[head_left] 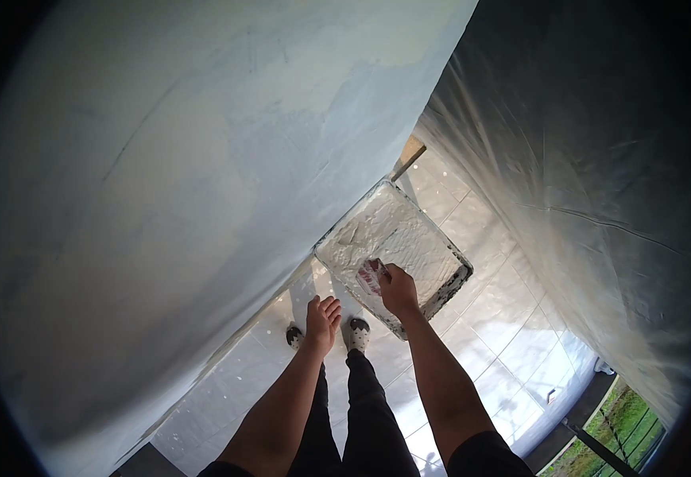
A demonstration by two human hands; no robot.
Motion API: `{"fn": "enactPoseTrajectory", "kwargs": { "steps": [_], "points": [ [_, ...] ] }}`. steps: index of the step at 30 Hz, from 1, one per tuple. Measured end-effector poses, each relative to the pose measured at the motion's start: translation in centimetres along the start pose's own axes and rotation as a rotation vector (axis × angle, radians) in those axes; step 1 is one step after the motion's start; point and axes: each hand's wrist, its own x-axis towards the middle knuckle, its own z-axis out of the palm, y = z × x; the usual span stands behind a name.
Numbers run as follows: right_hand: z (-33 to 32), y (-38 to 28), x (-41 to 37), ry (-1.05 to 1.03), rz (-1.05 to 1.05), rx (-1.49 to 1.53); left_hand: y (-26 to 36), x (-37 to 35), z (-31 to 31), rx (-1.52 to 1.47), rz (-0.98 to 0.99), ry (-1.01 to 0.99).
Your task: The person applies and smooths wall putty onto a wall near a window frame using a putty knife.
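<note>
The right hand is closed around a small red-and-white object, pressed low into the tray that sits on the tiled floor just ahead of the person's shoes. The object lies up and to the left of the knuckles, toward the wall, in the corner of the tray nearest the feet. It is too small and too covered by the fingers to say what it is or how its long axis runs. It seems to point away from the palm toward the middle of the tray. The tray is lined with a pale, crinkled film and sits cornerwise to the person. One end is close along the foot of the wall, and the long axis runs out from there toward the hanging plastic sheet. The right arm is the one over the tray, reaching straight down and forward. The left hand holds nothing, its fingers loosely spread. It hangs above the shoes, short of the tray's near-left edge and beside the wall, apart from both the tray and the object.
</note>
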Motion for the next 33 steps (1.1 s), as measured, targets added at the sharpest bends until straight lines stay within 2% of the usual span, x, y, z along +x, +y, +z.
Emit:
{"fn": "enactPoseTrajectory", "kwargs": {
  "steps": [2, 5, 26, 33],
  "points": [
    [1.2, 0.8, 0.8, 0.025, -0.086, -0.029, 0.1, 0.7, 0.6, -0.031, 0.005, -0.001],
    [2.3, 1.7, 1.4, -0.001, -0.102, -0.046, 0.0, 1.3, 1.2, -0.067, -0.012, -0.02],
    [2.7, 0.9, 1.1, -0.074, -0.111, 0.004, -0.7, 2.0, 1.2, -0.166, -0.022, -0.089],
    [2.1, 1.1, 0.3, -0.036, -0.102, 0.048, -1.5, 1.6, 1.5, -0.19, -0.028, -0.095]
  ]
}}
